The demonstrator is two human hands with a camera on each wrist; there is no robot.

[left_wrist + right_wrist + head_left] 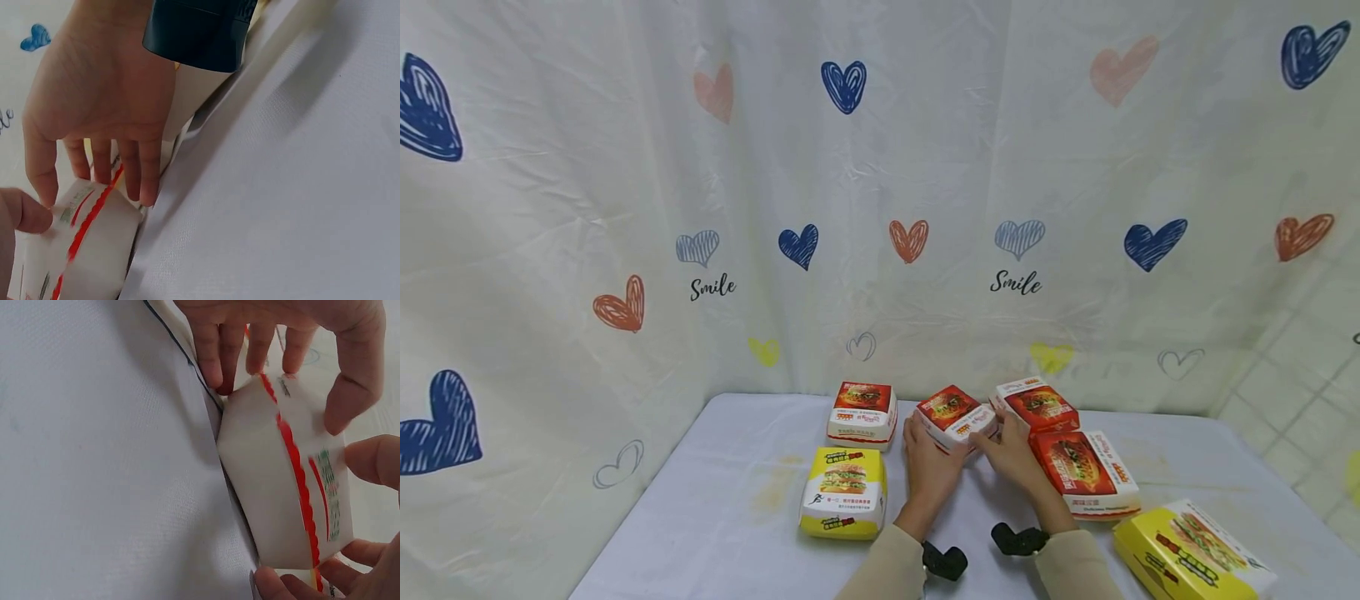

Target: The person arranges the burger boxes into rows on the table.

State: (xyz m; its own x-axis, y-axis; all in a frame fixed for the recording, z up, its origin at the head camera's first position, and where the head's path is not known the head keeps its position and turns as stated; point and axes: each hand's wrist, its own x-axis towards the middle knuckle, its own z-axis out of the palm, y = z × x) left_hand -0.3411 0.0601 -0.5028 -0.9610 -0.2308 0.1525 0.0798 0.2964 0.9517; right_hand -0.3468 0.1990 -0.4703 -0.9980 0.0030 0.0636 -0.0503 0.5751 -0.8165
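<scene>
In the head view both hands hold a red and white burger box (953,414) from its two sides, near the back middle of the table. The left hand (931,467) grips its left side, and the right hand (1013,454) grips its right side. Both thumbs lie on the near side. From the left wrist, the left hand's fingers (149,169) reach along one side of the white box (103,244) with its red band. The right wrist view has the box (265,469) low at the cloth, between the two hands.
Left of the hands, a red-topped box (862,412) stands behind a yellow box (844,492). To the right, two more red boxes (1037,403) (1086,473) sit close together, with another yellow box (1191,550) nearer. A heart-printed curtain (865,183) hangs behind the white-covered table (700,517).
</scene>
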